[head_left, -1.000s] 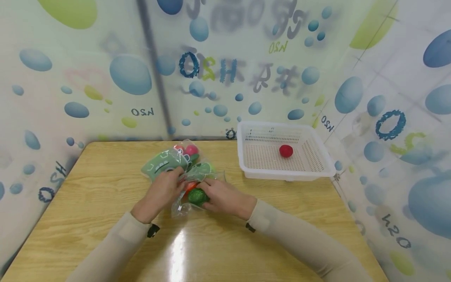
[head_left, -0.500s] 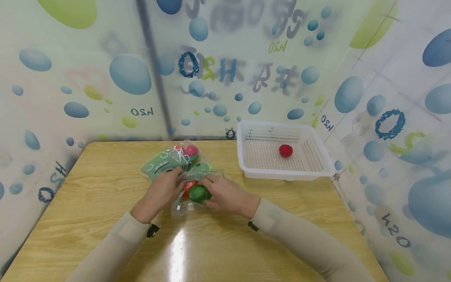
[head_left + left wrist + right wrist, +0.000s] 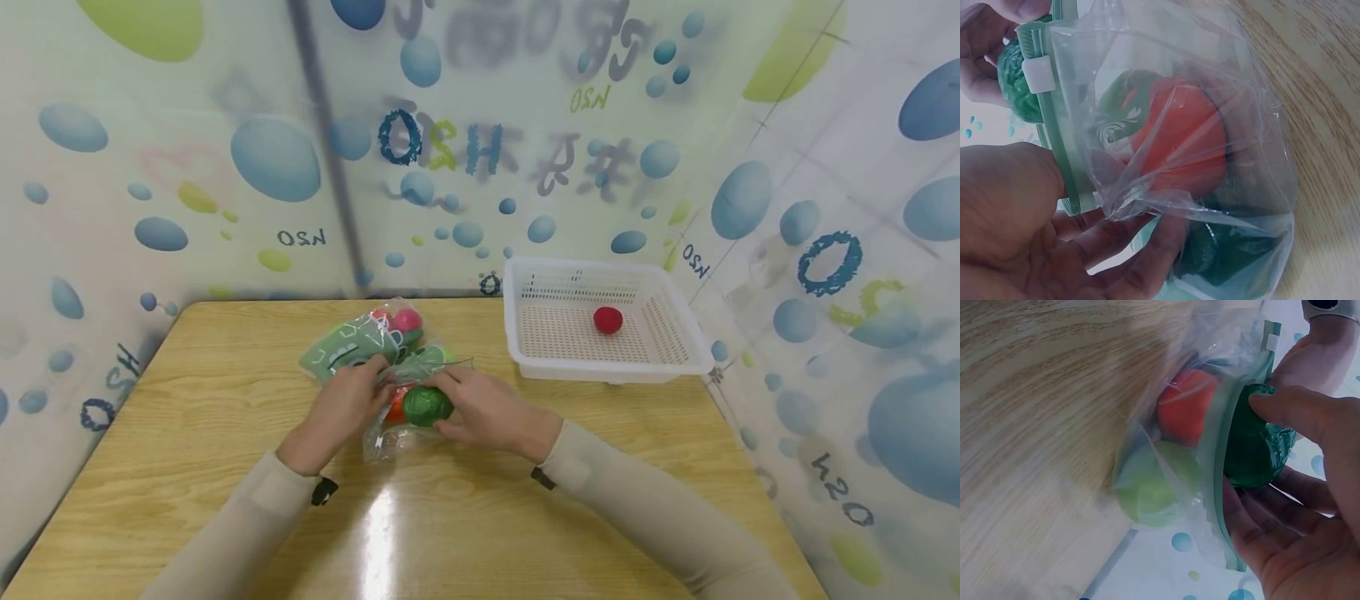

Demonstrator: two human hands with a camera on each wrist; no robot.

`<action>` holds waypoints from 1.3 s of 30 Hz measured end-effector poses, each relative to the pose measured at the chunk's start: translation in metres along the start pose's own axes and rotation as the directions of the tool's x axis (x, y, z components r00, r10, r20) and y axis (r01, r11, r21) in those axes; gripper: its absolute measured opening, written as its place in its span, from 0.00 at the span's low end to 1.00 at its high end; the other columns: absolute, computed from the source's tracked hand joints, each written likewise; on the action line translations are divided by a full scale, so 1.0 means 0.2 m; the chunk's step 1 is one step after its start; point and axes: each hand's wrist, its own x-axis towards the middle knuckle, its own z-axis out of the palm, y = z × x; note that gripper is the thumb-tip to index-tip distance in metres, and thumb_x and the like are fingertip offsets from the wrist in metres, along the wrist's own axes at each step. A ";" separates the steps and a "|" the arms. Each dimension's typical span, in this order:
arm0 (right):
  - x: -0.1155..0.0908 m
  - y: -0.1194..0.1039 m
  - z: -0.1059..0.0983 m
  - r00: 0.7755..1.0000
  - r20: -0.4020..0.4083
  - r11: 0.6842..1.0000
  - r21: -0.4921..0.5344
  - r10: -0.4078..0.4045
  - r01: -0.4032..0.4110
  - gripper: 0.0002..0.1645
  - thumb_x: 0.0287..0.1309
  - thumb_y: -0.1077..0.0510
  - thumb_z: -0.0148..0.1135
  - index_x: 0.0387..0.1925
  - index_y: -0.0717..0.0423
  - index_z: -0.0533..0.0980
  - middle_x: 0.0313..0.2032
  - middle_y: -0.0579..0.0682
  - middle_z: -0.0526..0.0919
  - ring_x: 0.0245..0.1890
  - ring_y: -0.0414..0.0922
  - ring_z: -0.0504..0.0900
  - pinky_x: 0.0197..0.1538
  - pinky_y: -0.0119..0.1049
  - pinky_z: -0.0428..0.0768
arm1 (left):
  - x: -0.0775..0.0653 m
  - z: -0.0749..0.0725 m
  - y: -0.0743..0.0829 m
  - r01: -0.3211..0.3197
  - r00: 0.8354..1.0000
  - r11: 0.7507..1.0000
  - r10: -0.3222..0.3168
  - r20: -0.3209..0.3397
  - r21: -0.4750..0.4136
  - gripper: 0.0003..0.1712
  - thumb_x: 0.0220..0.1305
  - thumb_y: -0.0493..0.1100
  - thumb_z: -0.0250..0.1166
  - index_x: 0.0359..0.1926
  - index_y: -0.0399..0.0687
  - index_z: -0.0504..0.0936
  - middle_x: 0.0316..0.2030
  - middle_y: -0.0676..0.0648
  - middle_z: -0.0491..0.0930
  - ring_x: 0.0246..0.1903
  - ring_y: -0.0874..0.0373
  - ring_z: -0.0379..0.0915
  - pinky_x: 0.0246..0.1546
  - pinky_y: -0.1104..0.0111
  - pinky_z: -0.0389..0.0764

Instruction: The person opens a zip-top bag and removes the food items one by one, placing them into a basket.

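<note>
A clear zip bag with a green cartoon print lies on the wooden table. My left hand grips the bag by its mouth; in the left wrist view its fingers sit along the green zip strip, with a white slider on it. At the mouth, my right hand holds a dark green wrinkled ball, like a toy cabbage, between thumb and fingers. Inside the bag are an orange-red rounded piece, a pale green round piece and a pink ball.
A white perforated plastic basket stands at the back right of the table. A dark red rounded piece lies in it. Walls printed with blue and green bubbles enclose the table at the back and sides.
My right hand has moved slightly right and back with the green ball, drawing it toward the bag's mouth, so more of it shows. My left hand has stayed on the bag.
</note>
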 end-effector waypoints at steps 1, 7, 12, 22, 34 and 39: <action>0.00 0.00 -0.01 1.000 -0.003 1.000 0.004 -0.002 0.002 0.37 0.73 0.52 0.83 0.75 0.59 0.79 0.66 0.56 0.89 0.60 0.47 0.92 0.64 0.40 0.93 | 0.00 0.00 0.00 -0.001 1.000 1.000 0.001 -0.001 0.001 0.06 0.80 0.35 0.73 0.48 0.40 0.83 0.34 0.43 0.88 0.32 0.52 0.82 0.37 0.52 0.87; -0.01 0.01 -0.04 1.000 -0.029 0.999 0.039 0.006 -0.004 0.37 0.73 0.52 0.83 0.75 0.61 0.79 0.65 0.58 0.89 0.58 0.47 0.92 0.63 0.41 0.93 | 0.00 0.00 0.00 0.002 1.000 1.000 -0.002 0.001 0.004 0.05 0.80 0.35 0.73 0.49 0.40 0.84 0.34 0.44 0.87 0.32 0.51 0.81 0.37 0.52 0.87; -0.02 0.02 -0.05 0.998 -0.055 0.999 0.038 -0.006 0.008 0.37 0.72 0.53 0.84 0.74 0.62 0.79 0.64 0.58 0.90 0.57 0.47 0.93 0.63 0.39 0.93 | 0.00 0.00 0.00 0.004 1.000 1.000 -0.005 0.002 0.009 0.05 0.80 0.35 0.73 0.49 0.40 0.84 0.35 0.43 0.88 0.32 0.51 0.82 0.39 0.51 0.89; -0.02 0.04 -0.09 0.996 -0.094 0.998 0.068 -0.001 0.007 0.37 0.71 0.54 0.84 0.74 0.61 0.79 0.62 0.56 0.89 0.56 0.46 0.93 0.61 0.39 0.94 | 0.00 0.01 -0.01 0.021 1.000 1.000 -0.021 0.013 0.003 0.06 0.79 0.35 0.73 0.51 0.40 0.85 0.37 0.42 0.90 0.33 0.51 0.83 0.39 0.51 0.90; -0.03 0.09 -0.19 0.989 -0.147 0.999 0.026 0.032 -0.029 0.36 0.71 0.54 0.84 0.73 0.60 0.79 0.61 0.56 0.90 0.50 0.45 0.93 0.58 0.39 0.95 | 0.00 0.01 -0.02 0.016 1.000 1.000 -0.016 0.005 -0.009 0.05 0.79 0.35 0.73 0.49 0.40 0.84 0.35 0.44 0.86 0.32 0.52 0.79 0.39 0.53 0.87; -0.02 0.12 -0.24 0.985 -0.170 0.999 0.041 0.038 -0.031 0.36 0.70 0.55 0.84 0.72 0.61 0.79 0.60 0.56 0.90 0.50 0.46 0.93 0.57 0.40 0.95 | 0.00 0.01 -0.03 0.019 1.000 1.000 -0.019 0.010 -0.010 0.05 0.79 0.35 0.72 0.50 0.39 0.84 0.35 0.44 0.85 0.32 0.52 0.78 0.39 0.54 0.87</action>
